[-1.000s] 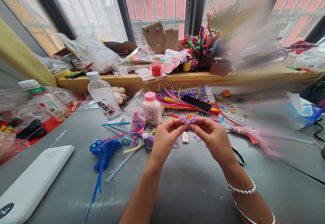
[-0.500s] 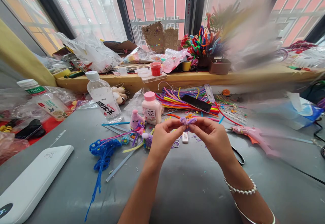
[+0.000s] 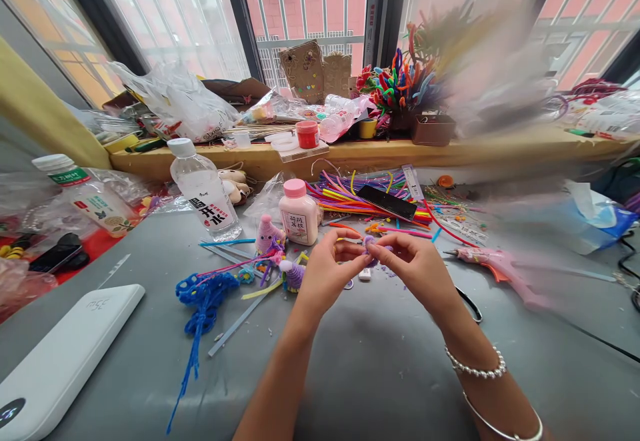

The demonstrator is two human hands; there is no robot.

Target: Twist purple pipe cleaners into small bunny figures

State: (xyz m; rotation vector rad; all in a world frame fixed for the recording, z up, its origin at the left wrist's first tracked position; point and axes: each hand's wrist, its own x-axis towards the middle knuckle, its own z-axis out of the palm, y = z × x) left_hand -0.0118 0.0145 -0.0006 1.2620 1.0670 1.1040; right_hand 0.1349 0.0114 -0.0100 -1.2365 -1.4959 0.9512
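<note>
Over the grey table, both my hands pinch a small purple fuzzy pipe-cleaner piece (image 3: 369, 244). My left hand (image 3: 327, 273) grips it from the left, thumb and fingers closed. From the right, my right hand (image 3: 417, 269) holds it with its fingertips; bracelets circle that wrist. Just left of my hands lie small purple and pink pipe-cleaner figures (image 3: 280, 254) and a blue pipe-cleaner tangle (image 3: 205, 294). A pink-capped bottle (image 3: 298, 212) stands right behind them.
A pile of coloured pipe cleaners (image 3: 360, 201) with a black phone (image 3: 386, 202) lies behind my hands. A pink glue gun (image 3: 495, 269) and scissors (image 3: 470, 304) sit to the right. Water bottles (image 3: 205, 191) and a white power bank (image 3: 65, 354) are on the left.
My hands dropped slightly toward the table and turned the purple piece; the left index finger lifted off it and the piece now sits lower between my fingertips.
</note>
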